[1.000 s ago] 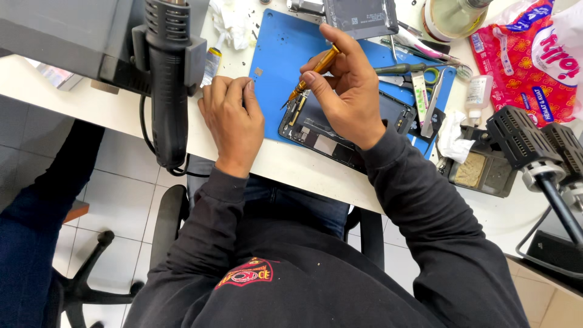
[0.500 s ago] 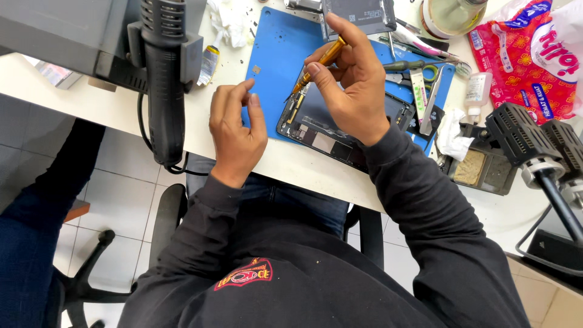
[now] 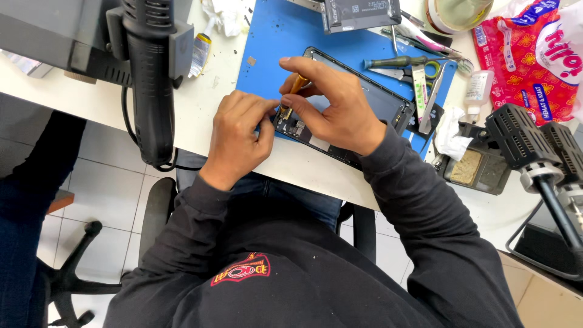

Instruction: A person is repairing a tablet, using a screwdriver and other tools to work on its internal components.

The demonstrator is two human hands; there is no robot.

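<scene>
Phone point(image 3: 370, 103), opened and face-down, lies slantwise on the blue mat point(image 3: 273, 42), its near end reaching past the mat's front edge onto the white table point(image 3: 200, 115), close to the table's near edge. Right hand point(image 3: 331, 106) arches over the phone's lower half, thumb and fingers pinched shut round an orange-handled screwdriver point(image 3: 296, 85) whose tip stands down in the phone's near corner. Left hand point(image 3: 240, 130) rests on the table just beside that corner, fingers curled in, with the fingertips point(image 3: 267, 109) touching the phone's edge by the screwdriver tip; it has hold of nothing that I can make out.

Room to the left is open: bare table runs from the left hand to the black heat gun point(image 3: 149, 79), which hangs over the table edge in its holder. Behind the hands, the mat's upper left part is free. To the right it is crowded: tweezers point(image 3: 434, 94), a green-handled tool point(image 3: 395, 61) and scissors point(image 3: 431, 70) lie near the phone's far end at the mat's right edge, a small white bottle point(image 3: 478, 88) just beyond. A black part point(image 3: 358, 13) sits at the mat's far edge. A red packet point(image 3: 534, 54) fills the far right corner, well apart from the hands.
</scene>
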